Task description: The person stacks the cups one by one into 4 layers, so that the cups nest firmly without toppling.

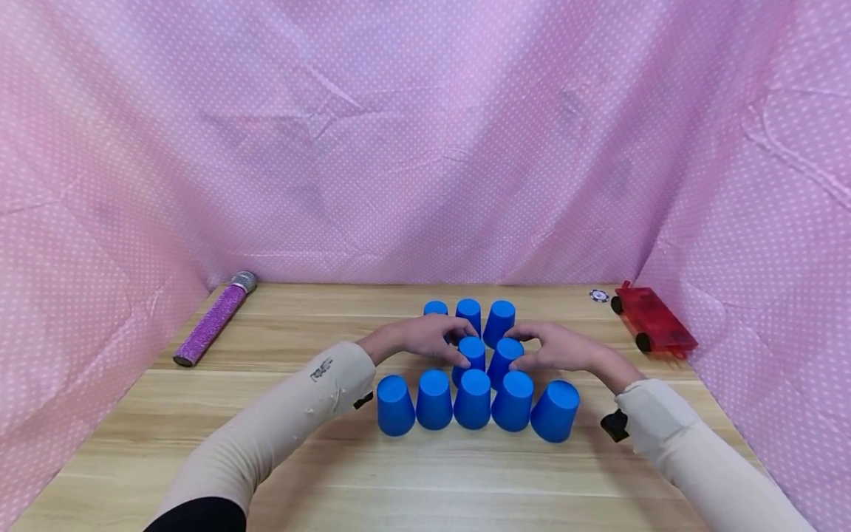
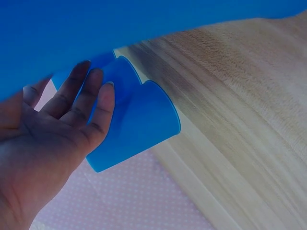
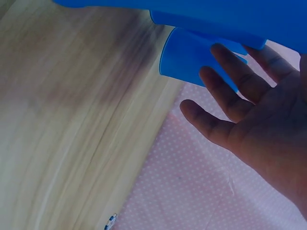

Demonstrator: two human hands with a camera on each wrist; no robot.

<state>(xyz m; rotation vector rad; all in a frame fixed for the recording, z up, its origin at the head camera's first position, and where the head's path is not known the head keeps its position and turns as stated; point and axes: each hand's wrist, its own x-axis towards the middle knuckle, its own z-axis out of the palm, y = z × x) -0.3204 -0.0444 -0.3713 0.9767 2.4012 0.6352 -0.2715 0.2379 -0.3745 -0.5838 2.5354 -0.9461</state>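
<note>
Upside-down blue plastic cups stand in three rows in the head view. In the short middle row, my left hand (image 1: 435, 336) holds the left blue cup (image 1: 471, 353), thumb at its near side and fingers behind. Beside it, my right hand (image 1: 555, 347) holds the right blue cup (image 1: 507, 356) between thumb and forefinger. The other fingers of the left hand (image 2: 62, 120) bend loosely near the back cups (image 2: 139, 124) in the left wrist view. In the right wrist view the spare fingers of the right hand (image 3: 259, 110) are spread. Near blue cups hide both thumbs there.
A front row of several blue cups (image 1: 473, 399) stands closest to me, and three back cups (image 1: 499, 324) stand behind. On the wooden table (image 1: 319, 473), a purple glittery microphone (image 1: 214, 321) lies left. A poker chip (image 1: 599, 295) and a red toy car (image 1: 654, 319) are right. Pink dotted cloth (image 1: 399, 148) encloses the table.
</note>
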